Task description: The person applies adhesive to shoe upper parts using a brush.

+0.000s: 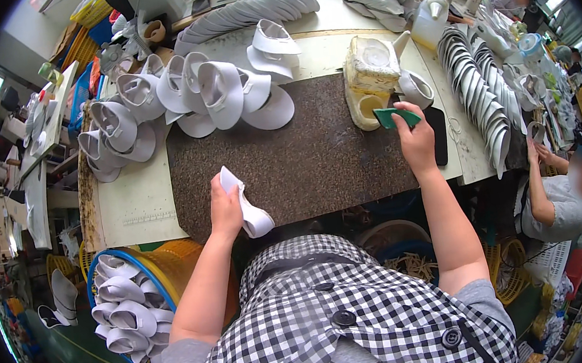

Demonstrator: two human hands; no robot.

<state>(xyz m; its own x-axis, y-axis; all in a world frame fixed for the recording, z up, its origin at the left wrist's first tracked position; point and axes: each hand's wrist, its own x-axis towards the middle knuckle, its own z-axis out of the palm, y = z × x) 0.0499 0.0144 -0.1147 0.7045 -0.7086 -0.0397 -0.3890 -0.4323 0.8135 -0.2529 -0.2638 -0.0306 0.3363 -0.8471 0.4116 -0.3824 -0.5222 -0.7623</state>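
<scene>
My left hand [223, 206] is closed around a white shoe upper [258, 220], held tilted over the front edge of a dark brown work mat [289, 160]. Between the fingers of my right hand [417, 141] is a flat green spreader [396, 116]. Its edge is at the cup-like mouth of a yellowed glue pot [371, 63], crusted with dried residue, at the mat's far right corner. Whether the spreader touches the rim I cannot tell. Another white upper [416, 89] lies just right of the pot.
Several white uppers [221, 93] stand along the mat's far left edge, with a fanned row of white pieces [252, 15] behind. More pieces are stacked [473, 91] at right, near a plastic bottle [431, 19]. A blue-rimmed basket [95, 273] holds uppers. A co-worker [554, 189] sits at right.
</scene>
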